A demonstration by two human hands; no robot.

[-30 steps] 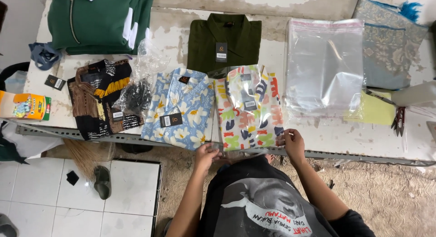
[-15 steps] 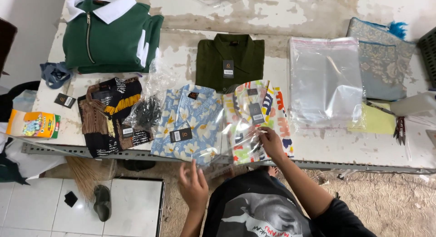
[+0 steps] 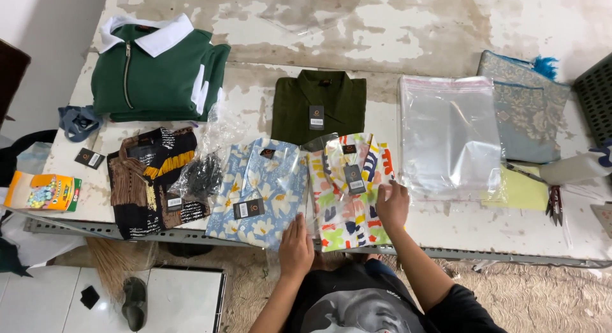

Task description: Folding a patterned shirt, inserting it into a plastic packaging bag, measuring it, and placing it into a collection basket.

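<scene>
The right hand (image 3: 392, 205) lies flat and open on the right edge of the bagged multicoloured shirt (image 3: 349, 189), fingers spread and pressing on it, not gripping. The left hand (image 3: 296, 245) is also open, palm down at the near left corner of the same shirt, where its clear bag meets the blue flowered shirt (image 3: 258, 191). The multicoloured shirt lies between both hands at the near edge of the table (image 3: 446, 224), its long axis running from near to far.
</scene>
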